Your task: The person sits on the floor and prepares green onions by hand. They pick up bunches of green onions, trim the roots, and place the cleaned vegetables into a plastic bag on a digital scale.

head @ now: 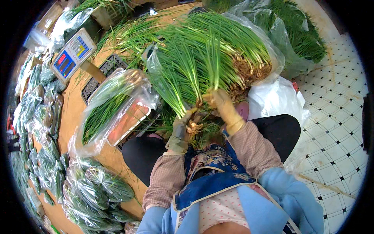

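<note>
My left hand (180, 130), in a soiled rubber glove, is closed around a small bunch of green onions (176, 103); their pale bulbs and roots stick out beside the fist. To its right my right hand (219, 101), in a yellowish glove, grips a few green onion stalks (215, 70), slightly blurred, with the leaves pointing away from me. Another thin cluster with brown roots stands between the two hands; what holds it cannot be told. Just beyond lies a large heap of green onions (233, 49) with soil-covered roots, partly on clear plastic.
A digital scale (73, 55) stands at the left, with bagged green onions (108, 108) over a tray (130, 122). Many plastic-wrapped bundles (87, 190) cover the left floor. A white plastic bag (271, 98) lies by my right knee; more greens (301, 35) are at the upper right.
</note>
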`<state>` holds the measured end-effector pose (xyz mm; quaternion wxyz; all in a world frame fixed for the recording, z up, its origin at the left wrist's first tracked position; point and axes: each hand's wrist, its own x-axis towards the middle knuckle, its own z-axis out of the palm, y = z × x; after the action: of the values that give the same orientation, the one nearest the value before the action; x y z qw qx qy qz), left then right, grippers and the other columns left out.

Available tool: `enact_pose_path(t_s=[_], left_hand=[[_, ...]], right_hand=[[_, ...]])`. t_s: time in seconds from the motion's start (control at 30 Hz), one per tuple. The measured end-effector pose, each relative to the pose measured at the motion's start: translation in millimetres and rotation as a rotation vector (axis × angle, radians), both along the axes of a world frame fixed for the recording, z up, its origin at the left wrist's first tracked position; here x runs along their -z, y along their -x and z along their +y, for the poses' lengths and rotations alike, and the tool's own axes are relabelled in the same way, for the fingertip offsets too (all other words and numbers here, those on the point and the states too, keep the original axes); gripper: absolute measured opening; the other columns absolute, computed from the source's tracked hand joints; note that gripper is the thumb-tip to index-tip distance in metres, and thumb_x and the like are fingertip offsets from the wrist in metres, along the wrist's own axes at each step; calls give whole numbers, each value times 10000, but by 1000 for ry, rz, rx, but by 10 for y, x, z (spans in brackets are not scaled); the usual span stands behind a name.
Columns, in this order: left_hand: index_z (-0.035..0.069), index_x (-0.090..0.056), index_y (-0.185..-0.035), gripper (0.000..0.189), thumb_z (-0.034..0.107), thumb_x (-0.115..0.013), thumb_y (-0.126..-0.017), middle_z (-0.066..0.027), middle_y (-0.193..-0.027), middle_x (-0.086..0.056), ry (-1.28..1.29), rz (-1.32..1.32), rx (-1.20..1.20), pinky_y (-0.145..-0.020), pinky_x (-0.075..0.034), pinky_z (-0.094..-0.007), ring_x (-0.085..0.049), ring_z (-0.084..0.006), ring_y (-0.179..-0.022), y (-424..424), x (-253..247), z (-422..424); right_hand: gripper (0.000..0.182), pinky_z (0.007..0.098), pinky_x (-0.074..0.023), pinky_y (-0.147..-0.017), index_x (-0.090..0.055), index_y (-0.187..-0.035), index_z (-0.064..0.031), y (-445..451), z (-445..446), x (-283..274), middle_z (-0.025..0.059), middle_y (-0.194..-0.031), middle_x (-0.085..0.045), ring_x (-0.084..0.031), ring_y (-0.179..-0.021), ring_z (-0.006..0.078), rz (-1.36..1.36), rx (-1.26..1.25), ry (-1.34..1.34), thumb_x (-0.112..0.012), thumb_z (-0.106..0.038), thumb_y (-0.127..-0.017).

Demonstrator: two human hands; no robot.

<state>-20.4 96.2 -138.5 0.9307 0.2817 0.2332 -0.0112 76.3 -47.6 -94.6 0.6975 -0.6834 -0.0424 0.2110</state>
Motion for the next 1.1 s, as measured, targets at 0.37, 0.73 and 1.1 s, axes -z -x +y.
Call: enact_pose_path(t_s=[0.37, 0.73, 1.1], left_hand=[[-3, -490, -1000, 238, -31, -540, -770, -100, -870, -587, -45, 7, 0, -566, -517, -266, -605, -184, -688, 127, 10, 13], [8, -504, -957, 220, -16, -582, -753, -90, -768, -593, -298, 85, 63, -424, -458, -220, -571, -156, -543, 183, 49, 27], [24, -495, -999, 234, 0, -566, -777, -49, -726, -564, -389, 50, -191, -420, -414, -242, -531, -124, -547, 158, 96, -47]], right_hand=[[254, 251, -389, -637, -570, -945, -12, 417, 308, 244, 44, -790, -558, -488, -697, 128, -11, -177, 143, -524, -238, -839], [278, 299, -439, -554, -550, -787, -14, 305, 376, -72, 97, -680, -581, -554, -598, 167, -409, -11, 548, -658, -260, -715], [122, 286, -428, -567, -557, -788, -26, 339, 480, 66, 93, -720, -563, -544, -629, 176, -677, -243, 501, -579, -146, -781]])
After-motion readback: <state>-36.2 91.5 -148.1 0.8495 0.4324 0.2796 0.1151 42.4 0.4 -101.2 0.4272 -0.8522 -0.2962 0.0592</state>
